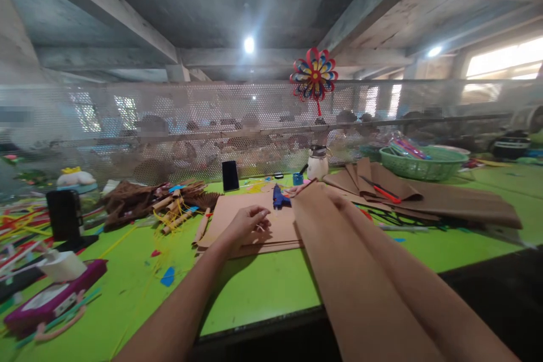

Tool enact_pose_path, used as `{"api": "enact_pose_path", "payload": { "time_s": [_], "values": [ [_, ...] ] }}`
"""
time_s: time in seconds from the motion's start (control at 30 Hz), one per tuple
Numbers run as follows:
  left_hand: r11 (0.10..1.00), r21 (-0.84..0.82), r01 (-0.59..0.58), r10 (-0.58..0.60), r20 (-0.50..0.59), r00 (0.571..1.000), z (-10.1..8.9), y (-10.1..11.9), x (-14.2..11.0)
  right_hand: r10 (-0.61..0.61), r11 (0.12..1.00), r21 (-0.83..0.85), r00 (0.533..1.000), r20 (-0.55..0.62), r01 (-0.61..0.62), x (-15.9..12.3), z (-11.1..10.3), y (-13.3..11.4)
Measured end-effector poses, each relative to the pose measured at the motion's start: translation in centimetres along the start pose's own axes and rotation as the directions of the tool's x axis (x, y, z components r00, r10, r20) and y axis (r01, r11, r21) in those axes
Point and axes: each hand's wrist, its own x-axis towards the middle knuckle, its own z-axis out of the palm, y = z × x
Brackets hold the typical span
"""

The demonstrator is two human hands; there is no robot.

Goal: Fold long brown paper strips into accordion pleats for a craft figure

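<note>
A long strip of brown kraft paper (339,260) runs from the middle of the table down toward me, past the table's front edge. My right hand (336,197) grips its far end, with the fingers partly hidden behind the paper. My left hand (251,225) is over a stack of brown paper sheets (237,209), its fingers loosely curled and apart, with nothing plain to see in them. Just beyond the hands a blue glue gun (280,198) lies on the stack.
On the right are folded brown paper (458,198), red-handled scissors (384,192) and a green basket (424,161). Behind stand a phone (230,175) and a pale jug (318,164). Leftward lie paper scraps (131,203), another phone (64,215) and a purple power strip (55,300).
</note>
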Motion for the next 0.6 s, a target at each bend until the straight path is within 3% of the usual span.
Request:
{"api": "enact_pose_path", "payload": {
  "time_s": [0.07,0.17,0.4,0.5,0.53,0.6],
  "values": [
    [1.000,0.000,-0.001,0.001,-0.033,0.999,-0.3,-0.4,0.3,-0.027,0.998,0.048,0.992,-0.124,0.033,-0.2,-1.6,-0.3],
    [1.000,-0.004,0.002,-0.003,-0.104,0.995,-0.6,-0.9,0.7,-0.060,0.994,0.074,0.981,-0.186,0.075,-0.1,-2.1,-0.7],
    [0.993,-0.079,-0.089,0.071,-0.202,0.977,-0.5,-0.2,0.6,-0.049,0.996,0.073,0.997,-0.053,0.053,0.2,2.2,-1.2],
    [0.992,-0.013,-0.122,0.115,-0.251,0.961,-0.8,0.2,0.6,0.009,0.989,-0.142,0.988,-0.157,-0.032,0.4,3.4,-1.7],
    [0.992,0.000,-0.125,0.120,-0.261,0.958,-1.0,0.2,0.8,-0.013,0.964,-0.262,0.974,-0.225,-0.048,0.3,3.2,-2.0],
    [0.989,0.119,-0.092,0.126,-0.326,0.937,-1.4,-0.1,1.3,-0.135,0.873,-0.487,0.958,-0.253,-0.006,-0.4,1.9,-3.3]
  ]
}}
